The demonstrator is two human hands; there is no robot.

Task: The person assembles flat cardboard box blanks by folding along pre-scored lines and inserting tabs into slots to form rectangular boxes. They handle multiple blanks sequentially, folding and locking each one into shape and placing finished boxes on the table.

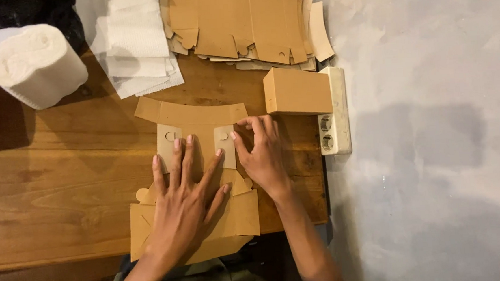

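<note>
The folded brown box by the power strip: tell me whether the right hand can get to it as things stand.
Probably yes. The right hand rests on the flat cardboard blank, its fingertips just below the folded brown box. Only bare wooden table lies between them, with nothing in the way.

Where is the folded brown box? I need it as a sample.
In the head view, the folded brown box sits at the table's right edge, against the white power strip, just above the right hand.

pretty dim warm indoor light, soft shadow patches on the grey floor [435, 135] at right, far-left corner nearly black, slightly soft focus, no real glare
</note>
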